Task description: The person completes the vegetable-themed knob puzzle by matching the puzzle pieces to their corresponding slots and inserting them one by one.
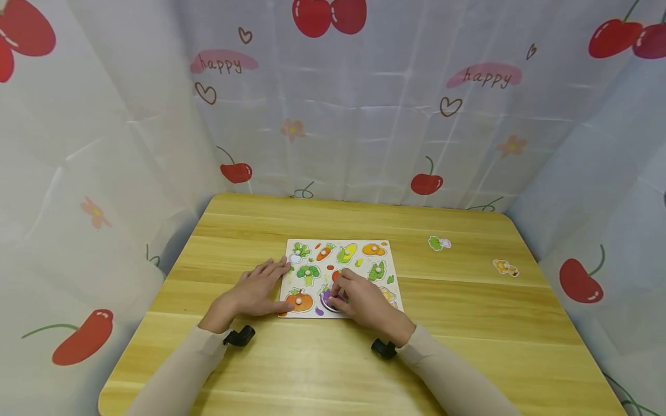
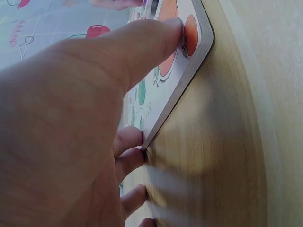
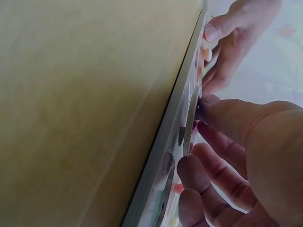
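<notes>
A white wooden puzzle board [image 1: 359, 264] with vegetable pieces lies in the middle of the table in the head view. My left hand [image 1: 256, 289] rests along its left side, fingers spread and straight, thumb at the lower left corner by the pumpkin piece [image 1: 302, 303]. My right hand [image 1: 366, 297] pinches the purple eggplant piece [image 1: 325, 297] between thumb and fingers at the board's bottom middle. In the right wrist view the eggplant piece [image 3: 189, 137] stands slightly raised and tilted off the board; its knob is hidden by the fingers.
Two loose pieces lie right of the board: a green-and-white vegetable piece [image 1: 439, 243] and a yellowish piece [image 1: 505, 267]. Broccoli [image 1: 308, 274], carrot [image 1: 325, 252] and corn [image 1: 346, 253] pieces sit on the board. A cherry-print curtain [image 1: 333, 115] surrounds the wooden table [image 1: 458, 346].
</notes>
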Motion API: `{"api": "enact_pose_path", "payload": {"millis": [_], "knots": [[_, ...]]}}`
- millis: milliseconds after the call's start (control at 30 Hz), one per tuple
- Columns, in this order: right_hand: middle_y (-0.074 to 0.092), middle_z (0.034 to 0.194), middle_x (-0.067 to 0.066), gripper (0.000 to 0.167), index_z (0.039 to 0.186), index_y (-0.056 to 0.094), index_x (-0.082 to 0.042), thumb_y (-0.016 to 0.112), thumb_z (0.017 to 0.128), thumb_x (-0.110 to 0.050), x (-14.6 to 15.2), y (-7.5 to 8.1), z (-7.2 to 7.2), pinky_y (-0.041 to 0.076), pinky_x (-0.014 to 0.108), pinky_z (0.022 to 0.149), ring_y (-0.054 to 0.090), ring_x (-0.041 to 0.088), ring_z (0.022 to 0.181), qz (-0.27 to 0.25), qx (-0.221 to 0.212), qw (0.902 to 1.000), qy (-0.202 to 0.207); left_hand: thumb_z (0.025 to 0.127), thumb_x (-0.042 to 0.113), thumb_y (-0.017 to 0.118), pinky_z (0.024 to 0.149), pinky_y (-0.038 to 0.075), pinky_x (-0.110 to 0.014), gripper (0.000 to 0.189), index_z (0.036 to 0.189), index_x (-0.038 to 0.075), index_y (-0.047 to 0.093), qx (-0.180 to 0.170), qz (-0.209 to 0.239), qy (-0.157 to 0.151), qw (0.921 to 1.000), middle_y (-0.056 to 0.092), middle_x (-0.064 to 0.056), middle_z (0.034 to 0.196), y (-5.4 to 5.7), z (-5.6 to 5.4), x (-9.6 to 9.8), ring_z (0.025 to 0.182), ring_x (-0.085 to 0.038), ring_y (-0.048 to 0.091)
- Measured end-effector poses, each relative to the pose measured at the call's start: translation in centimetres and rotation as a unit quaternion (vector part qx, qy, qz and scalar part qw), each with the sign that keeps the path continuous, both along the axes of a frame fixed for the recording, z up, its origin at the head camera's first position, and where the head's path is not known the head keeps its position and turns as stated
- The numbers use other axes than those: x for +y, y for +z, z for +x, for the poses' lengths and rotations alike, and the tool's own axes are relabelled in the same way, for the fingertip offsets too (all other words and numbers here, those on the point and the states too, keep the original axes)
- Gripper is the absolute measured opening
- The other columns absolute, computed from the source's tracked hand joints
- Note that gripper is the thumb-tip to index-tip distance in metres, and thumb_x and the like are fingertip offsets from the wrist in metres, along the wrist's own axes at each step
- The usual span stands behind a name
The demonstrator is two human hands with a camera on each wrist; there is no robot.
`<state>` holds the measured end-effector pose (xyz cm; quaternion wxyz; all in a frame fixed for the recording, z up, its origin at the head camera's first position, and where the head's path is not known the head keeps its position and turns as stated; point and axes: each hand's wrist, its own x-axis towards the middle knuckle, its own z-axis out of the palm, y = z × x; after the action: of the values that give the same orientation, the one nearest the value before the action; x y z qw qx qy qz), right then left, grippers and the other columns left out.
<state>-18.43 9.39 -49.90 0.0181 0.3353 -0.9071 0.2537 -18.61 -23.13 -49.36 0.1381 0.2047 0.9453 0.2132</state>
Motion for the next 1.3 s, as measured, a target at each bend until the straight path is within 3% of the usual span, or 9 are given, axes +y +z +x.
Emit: {"api": "enact_pose_path", "payload": {"millis": [767,1300], "knots": [[0.068,0.102,-0.002,0.015,0.1,0.083,-0.018,0.093,0.104,-0.029,-0.65,-0.52,0.17,0.052,0.023,0.074,0.057,0.006,0.083,-0.005,0.011,0.9999,-0.008,0.106,0.061,0.081,0.128,0.03,-0.088,0.108,0.185,0.008,0.031,-0.002,-0.009,-0.002,1.0,0.025,-0.016,0.195,0.12,-0.1,0.14,0.18,-0.054,0.022],[0.071,0.106,-0.003,0.015,0.103,0.083,-0.017,0.09,0.106,-0.029,-0.74,-0.51,0.06,0.054,0.025,0.077,0.058,0.007,0.088,0.014,-0.008,0.9999,-0.006,0.105,0.061,0.082,0.128,0.03,-0.089,0.108,0.185,0.009,0.032,-0.003,-0.009,0.002,1.0,0.026,-0.016,0.195,0.26,-0.01,0.29,0.18,-0.054,0.022]]}}
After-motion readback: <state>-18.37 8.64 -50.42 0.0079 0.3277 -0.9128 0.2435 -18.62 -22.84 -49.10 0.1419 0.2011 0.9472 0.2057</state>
